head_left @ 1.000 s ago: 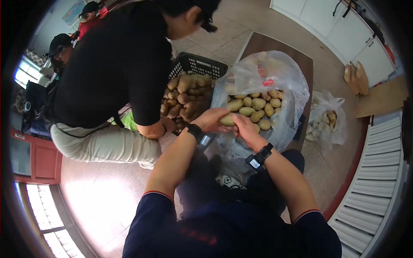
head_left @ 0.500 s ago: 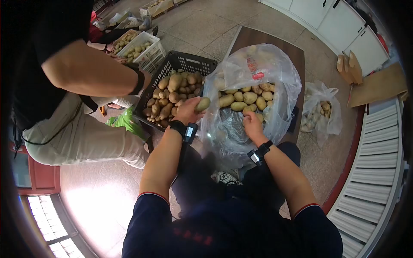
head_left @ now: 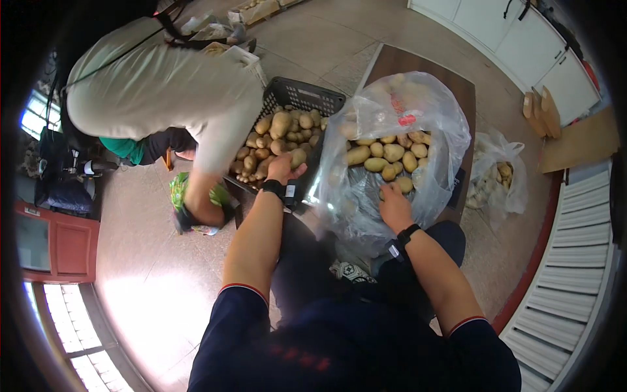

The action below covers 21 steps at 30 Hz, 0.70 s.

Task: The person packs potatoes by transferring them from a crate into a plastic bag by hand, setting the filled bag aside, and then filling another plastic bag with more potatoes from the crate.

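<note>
My left hand is over the near right side of a black plastic crate filled with brown potatoes. Its fingers and thumb are around a potato. To the right, a clear plastic bag with red print lies open, with several yellowish potatoes inside. My right hand reaches into the bag's mouth, fingers curled in beside a small potato. What those fingers hold, if anything, is hidden.
The bag rests on a dark brown board. Another plastic bag of potatoes stands on the floor at right. A person in light trousers bends close to the crate's left, above a green bag. A white radiator runs along the right.
My left hand has moved left with its potato, from the bag's edge to over the crate. My right hand stays in the bag's mouth. The other person has bent and reached down.
</note>
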{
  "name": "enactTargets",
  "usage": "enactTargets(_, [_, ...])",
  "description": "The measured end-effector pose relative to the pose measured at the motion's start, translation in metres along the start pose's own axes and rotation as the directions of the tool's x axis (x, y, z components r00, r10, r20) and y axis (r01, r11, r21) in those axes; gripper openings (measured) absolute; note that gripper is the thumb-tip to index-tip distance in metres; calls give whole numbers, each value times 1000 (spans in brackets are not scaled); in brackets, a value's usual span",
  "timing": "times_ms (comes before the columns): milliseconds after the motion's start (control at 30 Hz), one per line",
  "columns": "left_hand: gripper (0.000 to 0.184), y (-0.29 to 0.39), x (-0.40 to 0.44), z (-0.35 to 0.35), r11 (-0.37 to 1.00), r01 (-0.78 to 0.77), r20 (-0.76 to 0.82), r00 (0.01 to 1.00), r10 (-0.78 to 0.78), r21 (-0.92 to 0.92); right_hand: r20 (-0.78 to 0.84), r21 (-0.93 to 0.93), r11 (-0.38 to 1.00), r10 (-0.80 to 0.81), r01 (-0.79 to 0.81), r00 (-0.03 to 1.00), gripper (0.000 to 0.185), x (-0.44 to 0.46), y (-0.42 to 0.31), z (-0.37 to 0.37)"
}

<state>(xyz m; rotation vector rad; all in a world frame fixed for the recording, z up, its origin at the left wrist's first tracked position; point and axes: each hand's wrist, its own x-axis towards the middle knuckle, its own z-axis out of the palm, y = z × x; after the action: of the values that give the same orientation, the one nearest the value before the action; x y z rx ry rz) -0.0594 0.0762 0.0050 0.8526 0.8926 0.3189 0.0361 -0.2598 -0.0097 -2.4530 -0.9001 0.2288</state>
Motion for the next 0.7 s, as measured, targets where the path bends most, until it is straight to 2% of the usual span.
enactTargets(67, [35, 4, 3, -6, 989, 35, 7, 999, -37, 146, 20, -9, 999, 31, -31, 999, 33, 0, 1, 2])
enactTargets(200, [34, -3, 13, -13, 988, -29, -69, 997, 40, 152, 24, -60, 998, 37, -36, 999, 42, -1, 3, 5])
enactTargets(233, [21, -38, 66, -52, 768, -347, 124, 934, 336, 539, 6, -59, 998, 11, -10, 1000, 42, -1, 7, 9])
enactTargets(267, [21, -32, 57, -47, 765, -352, 122, 932, 343, 540, 3, -56, 998, 4, -4, 1000, 42, -1, 8, 10])
enactTargets(300, [18, -20, 36, -33, 936, -193, -46, 975, 216, 293, 33, -73, 997, 26, -23, 999, 42, -1, 9, 11])
enactTargets(333, [15, -9, 17, -18, 999, -40, -164, 986, 39, -4, 61, -91, 995, 49, -43, 997, 42, 0, 10, 11])
enactTargets(367, [14, -1, 5, -8, 999, 36, -260, 965, -39, -20, 57, -91, 995, 46, -40, 997, 42, 0, 12, 13])
enactTargets(433, [15, -9, 18, -21, 973, -11, -200, 978, 58, 231, 52, -104, 994, 47, -41, 998, 43, -1, 13, 15])
enactTargets(467, [16, -13, 27, -29, 899, -73, -148, 977, 150, 431, 51, -104, 994, 47, -41, 998, 43, -1, 13, 14])
enactTargets(500, [16, -17, 40, -40, 722, -144, -67, 964, 256, 676, 56, -102, 994, 45, -39, 997, 43, -3, 11, 10])
enactTargets(533, [17, -18, 43, -45, 500, -177, 4, 945, 328, 848, 62, -101, 994, 46, -39, 997, 43, -5, 9, 9])
enactTargets(567, [18, -19, 47, -49, 313, -169, 48, 932, 360, 935, 61, -104, 994, 50, -43, 997, 43, -6, 8, 8])
enactTargets(600, [18, -18, 47, -49, 209, -151, 66, 929, 363, 966, 75, -98, 993, 76, -69, 994, 44, -5, 9, 10])
enactTargets(700, [21, -16, 49, -50, 50, -116, 91, 931, 352, 992, 61, -73, 993, 95, -91, 994, 46, -4, 12, 15])
